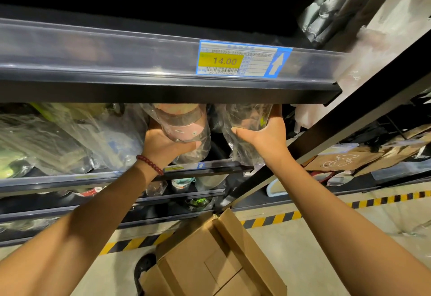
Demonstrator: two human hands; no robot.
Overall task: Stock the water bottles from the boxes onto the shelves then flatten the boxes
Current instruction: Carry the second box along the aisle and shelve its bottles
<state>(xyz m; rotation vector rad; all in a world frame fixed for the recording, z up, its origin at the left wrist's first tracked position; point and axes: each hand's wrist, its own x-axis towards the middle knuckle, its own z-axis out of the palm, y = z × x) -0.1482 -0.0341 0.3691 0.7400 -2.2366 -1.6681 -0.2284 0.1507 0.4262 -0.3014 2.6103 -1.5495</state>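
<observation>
My left hand [163, 146] grips the base of a pink water bottle [184, 125] wrapped in clear plastic, held just under the upper shelf's front rail [140, 62]. My right hand [265, 137] grips a second bottle in a clear bag [247, 118], thumb across its front, beside the black upright post [338, 118]. Both bottles hang over the lower shelf's front edge [203, 167], their tops hidden behind the rail. An open cardboard box [210, 260] sits below my arms on the floor.
Bagged bottles [70, 137] crowd the same shelf to the left. A price tag reading 14.00 [242, 60] is on the upper rail. Lower shelves hold more bottles [184, 182]. Brown paper bags [345, 158] lie at right; yellow-black tape [289, 216] marks the floor.
</observation>
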